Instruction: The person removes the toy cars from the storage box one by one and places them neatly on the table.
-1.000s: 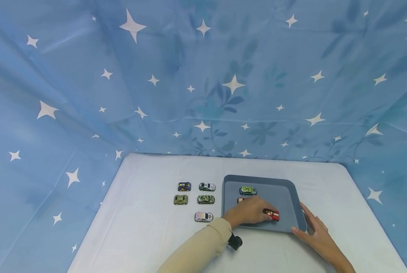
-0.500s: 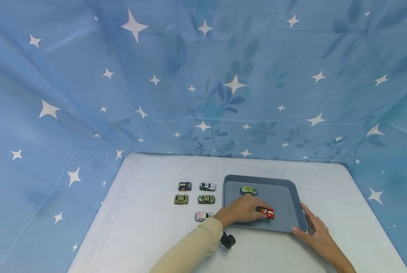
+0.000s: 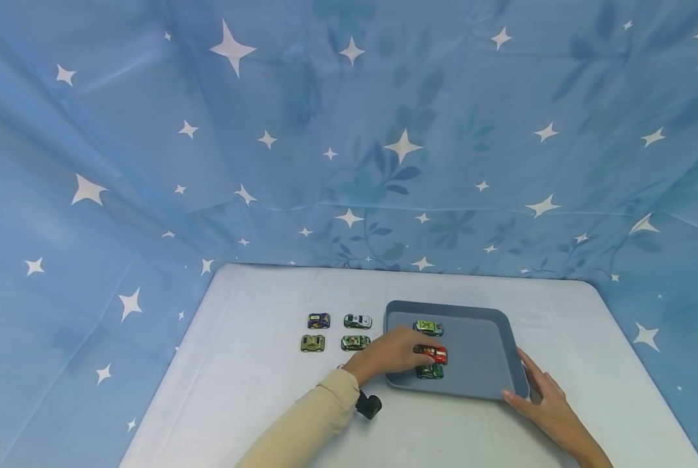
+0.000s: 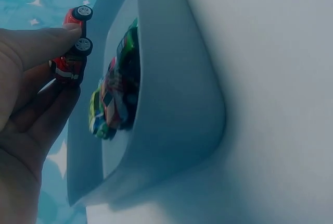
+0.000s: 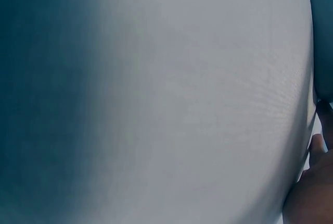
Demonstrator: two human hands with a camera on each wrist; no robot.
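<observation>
Head view: our left hand (image 3: pixel 391 351) pinches the red car (image 3: pixel 433 353) over the left half of the tray (image 3: pixel 489 383). Whether its wheels touch the tray floor we can't tell from here. A dark green car (image 3: pixel 429 371) sits just in front of it and a light green car (image 3: pixel 427 327) near the far rim. Our right hand (image 3: pixel 544 401) lies flat, fingers straight, against the tray's near right corner, bracing it. On the table (image 3: pixel 255 403) left of the tray: a purple car (image 3: pixel 318 320), a white car (image 3: pixel 357 321) and two camo cars (image 3: pixel 312 343) (image 3: pixel 355 342).

Left wrist view: thumb and fingers (image 4: pixel 36 47) clamp the red car (image 4: pixel 73 41) by its sides, wheels clear of the skin. Tray wall (image 4: pixel 171 104) is just beside it, with other cars (image 4: pixel 112 104) bunched inside.

Right wrist view: mostly bare table (image 5: pixel 156 99); only a sliver of the right hand (image 5: pixel 312 193) and tray edge (image 5: pixel 322 36) shows, so no grip detail here.

Risks, as we judge them:
- Pinch is narrow and on the car's sides, so the car could twist out and drop on the dark green car.
- Lifting out leftward, wheels could catch the tray wall and shift the tray if our right hand lets go.
- Left sleeve (image 3: pixel 302 426) could sweep the table cars.
</observation>
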